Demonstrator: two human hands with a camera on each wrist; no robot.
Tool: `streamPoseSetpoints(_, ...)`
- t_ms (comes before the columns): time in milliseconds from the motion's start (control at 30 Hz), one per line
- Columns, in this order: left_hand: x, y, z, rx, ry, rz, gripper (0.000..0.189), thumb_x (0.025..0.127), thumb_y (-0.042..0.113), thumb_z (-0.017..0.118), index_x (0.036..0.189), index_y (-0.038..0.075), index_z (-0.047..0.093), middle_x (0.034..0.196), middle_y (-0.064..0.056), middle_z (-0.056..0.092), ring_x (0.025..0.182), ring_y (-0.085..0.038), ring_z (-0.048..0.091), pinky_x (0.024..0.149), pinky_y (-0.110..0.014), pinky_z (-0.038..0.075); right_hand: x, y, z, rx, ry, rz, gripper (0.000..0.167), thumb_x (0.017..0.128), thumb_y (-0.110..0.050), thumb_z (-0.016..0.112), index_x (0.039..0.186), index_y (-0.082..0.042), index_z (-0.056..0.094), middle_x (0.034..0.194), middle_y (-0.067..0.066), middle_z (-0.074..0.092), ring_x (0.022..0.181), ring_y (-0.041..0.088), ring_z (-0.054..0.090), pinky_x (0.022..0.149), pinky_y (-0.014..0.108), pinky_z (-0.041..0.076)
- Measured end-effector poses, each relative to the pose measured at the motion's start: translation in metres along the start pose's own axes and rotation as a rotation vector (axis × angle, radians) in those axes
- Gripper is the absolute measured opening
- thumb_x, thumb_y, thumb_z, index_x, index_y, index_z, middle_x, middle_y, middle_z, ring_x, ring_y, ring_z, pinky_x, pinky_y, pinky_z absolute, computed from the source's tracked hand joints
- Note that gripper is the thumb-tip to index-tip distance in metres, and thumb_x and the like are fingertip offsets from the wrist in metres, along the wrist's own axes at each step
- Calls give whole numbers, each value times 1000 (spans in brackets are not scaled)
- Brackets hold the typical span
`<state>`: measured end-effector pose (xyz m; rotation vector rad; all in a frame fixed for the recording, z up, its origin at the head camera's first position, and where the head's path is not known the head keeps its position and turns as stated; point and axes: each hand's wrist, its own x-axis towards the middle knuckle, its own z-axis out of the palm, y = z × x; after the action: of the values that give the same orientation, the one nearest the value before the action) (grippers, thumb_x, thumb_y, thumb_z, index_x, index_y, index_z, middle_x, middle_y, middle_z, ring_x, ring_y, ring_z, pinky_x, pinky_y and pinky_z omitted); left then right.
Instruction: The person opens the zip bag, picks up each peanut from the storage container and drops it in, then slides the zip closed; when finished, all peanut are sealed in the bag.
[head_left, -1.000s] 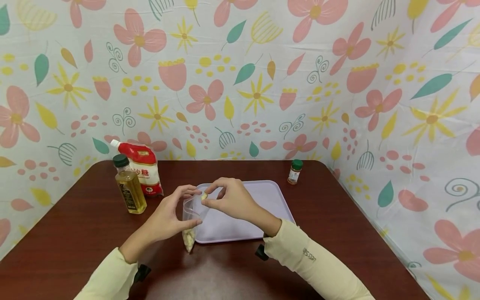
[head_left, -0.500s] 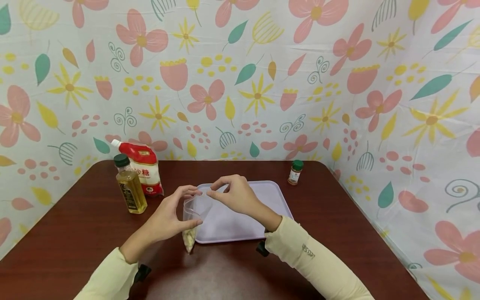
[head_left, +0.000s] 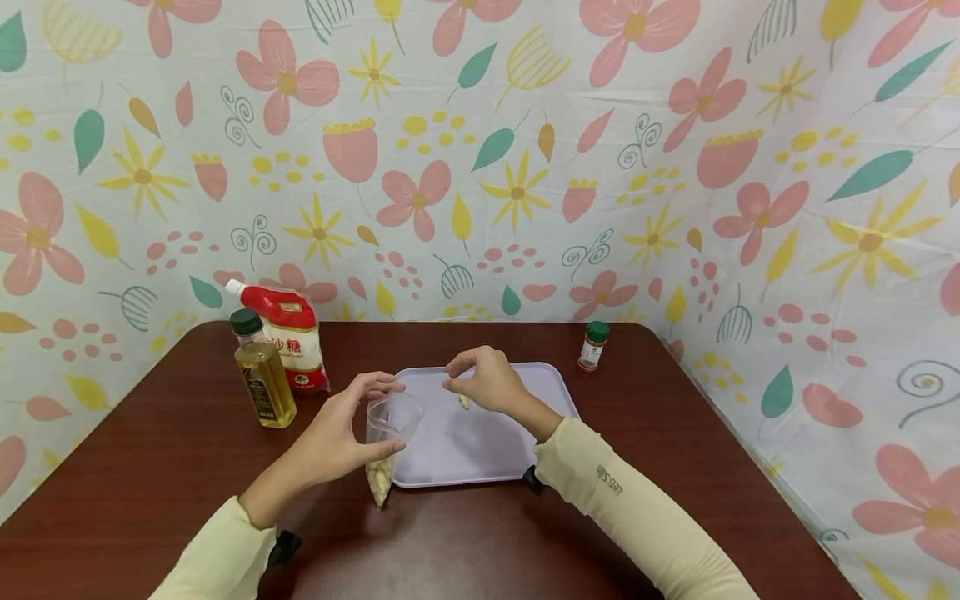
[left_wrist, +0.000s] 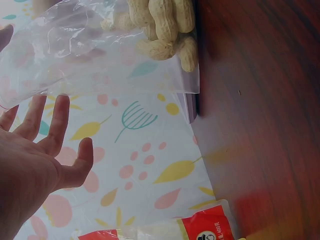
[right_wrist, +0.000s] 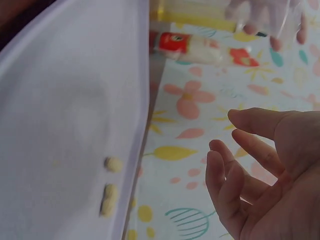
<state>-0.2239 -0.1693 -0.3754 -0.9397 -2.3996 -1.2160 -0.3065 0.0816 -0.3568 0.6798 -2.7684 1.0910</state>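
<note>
My left hand (head_left: 339,433) holds a clear plastic bag (head_left: 381,429) by its upper part, thumb and fingers spread around its mouth. Shelled-looking tan peanuts in their pods (left_wrist: 162,22) fill the bag's lower end, which hangs at the left edge of a pale lilac tray (head_left: 442,454). Over the tray, my right hand (head_left: 487,382) has loosely bent fingers with nothing between them, as the right wrist view shows. Below it, a small peanut (head_left: 464,402) lies on the tray; in the right wrist view a short piece (right_wrist: 114,164) and a longer peanut (right_wrist: 108,200) lie near the rim.
An oil bottle (head_left: 266,383) with a dark cap and a red-and-white sugar pouch (head_left: 300,350) stand at the back left. A green-capped spice jar (head_left: 592,346) is at the back right of the brown table (head_left: 637,433). Floral cloth (head_left: 480,167) hangs behind.
My right hand has moved right, away from the bag's mouth, and no longer pinches the peanut it held. A peanut on the tray now shows beneath it. The left hand stays put.
</note>
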Motion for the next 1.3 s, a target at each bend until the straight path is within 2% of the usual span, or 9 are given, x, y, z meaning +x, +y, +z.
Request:
streamPoseSetpoints(133,0,1,-1,1,0,1,73,75,24,89,134,16,46,126,0,64,117,-23,59,100,-48,45,5,9,2,-18,-42,30,19,83,-17,81,101,-12,76,99,2,74,102,29,67,75,37,55)
streamPoseSetpoints(200,0,0,-1,-1,0,1,73,75,24,89,133,19,45,126,1,64,117,-24,59,100,-48,45,7,13,3,-33,-68,47,22,83,-16,81,103,-10,76,99,2,74,103,28,67,75,36,54)
streamPoseSetpoints(467,-1,-1,0,-5,-1,0,72,75,25,89,133,17,46,126,2,64,118,-22,59,100,-48,45,14,36,10,-79,-155,46,27,80,-8,82,105,-4,75,103,7,74,107,28,65,85,40,53)
streamPoseSetpoints(600,-1,-1,0,-7,-5,4,72,75,25,89,133,16,46,126,0,64,118,-23,59,100,-49,45,16,45,12,-114,-177,46,27,80,-10,82,105,-5,76,106,6,74,110,26,64,87,39,53)
streamPoseSetpoints(800,1,0,-2,-1,-9,6,73,75,24,89,134,14,46,126,-2,64,118,-26,59,100,-46,46,19,46,14,-169,-226,25,27,81,-9,80,107,-4,75,111,6,73,110,26,64,86,38,52)
streamPoseSetpoints(933,4,-1,-2,-9,-23,0,73,76,24,88,134,16,45,126,-1,64,118,-26,59,100,-44,46,24,46,14,-241,-263,44,31,80,-12,82,110,-11,76,115,2,71,112,25,59,84,37,49)
streamPoseSetpoints(1067,6,-1,-3,-17,-27,-2,74,75,25,89,134,20,45,127,-1,64,119,-22,58,101,-45,46,29,47,14,-299,-297,66,37,77,-13,84,113,-17,75,119,0,69,102,20,56,78,36,47)
streamPoseSetpoints(1167,4,-2,-3,-13,-31,-7,73,76,27,88,134,20,44,128,1,63,120,-21,58,101,-45,46,31,48,15,-307,-321,77,37,76,-13,84,112,-17,76,118,0,69,92,16,56,74,33,47)
streamPoseSetpoints(1300,1,-3,-4,7,-22,-10,72,76,28,88,134,19,45,128,4,63,119,-20,58,100,-46,47,32,49,16,-312,-334,65,33,77,-9,82,108,-16,77,112,-2,71,88,14,55,71,30,47)
